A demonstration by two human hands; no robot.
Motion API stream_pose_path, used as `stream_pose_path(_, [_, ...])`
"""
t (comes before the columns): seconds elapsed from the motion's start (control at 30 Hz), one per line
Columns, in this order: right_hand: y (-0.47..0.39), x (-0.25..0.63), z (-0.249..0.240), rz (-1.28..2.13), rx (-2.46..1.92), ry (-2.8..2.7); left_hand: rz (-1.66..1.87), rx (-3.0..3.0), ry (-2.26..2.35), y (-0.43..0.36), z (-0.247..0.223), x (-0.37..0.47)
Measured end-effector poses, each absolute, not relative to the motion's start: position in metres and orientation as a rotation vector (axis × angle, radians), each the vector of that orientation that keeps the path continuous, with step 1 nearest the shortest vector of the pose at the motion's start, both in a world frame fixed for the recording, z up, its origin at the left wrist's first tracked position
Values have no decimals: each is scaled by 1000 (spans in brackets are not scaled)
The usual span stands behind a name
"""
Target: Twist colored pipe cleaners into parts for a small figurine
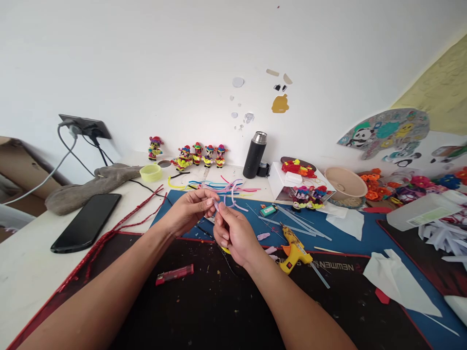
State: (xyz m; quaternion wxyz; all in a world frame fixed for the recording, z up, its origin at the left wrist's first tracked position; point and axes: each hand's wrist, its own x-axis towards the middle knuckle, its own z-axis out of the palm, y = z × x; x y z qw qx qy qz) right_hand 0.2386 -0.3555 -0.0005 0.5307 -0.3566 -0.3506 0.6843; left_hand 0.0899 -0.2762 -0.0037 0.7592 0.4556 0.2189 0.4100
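Observation:
My left hand (190, 212) and my right hand (236, 234) meet above the mat, fingertips pinched together. Between them is a lilac pipe cleaner (216, 206), mostly hidden by the fingers. A loose lilac strand (240, 207) curls out behind my right hand; whether it is the same piece I cannot tell. Small lilac twisted pieces (263, 236) lie just right of my right hand. Near them rests a yellow glue gun (296, 252), its nozzle pointing away from me. Coloured pipe cleaners (199, 185) are spread on the table behind my hands.
A red lighter (175, 274) lies on the black mat (197, 321). Left are a phone (86, 222) and red twisted strands (120, 224). Behind stand several small figurines (208, 156) and a black flask (255, 155). Glue sticks (306, 223) and white tissues (399, 278) lie right.

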Motion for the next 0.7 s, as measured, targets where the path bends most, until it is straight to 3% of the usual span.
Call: stream_pose_path(0.7, [-356,236,-3,1537,-877,-914,858,1020,493,-279,0,90])
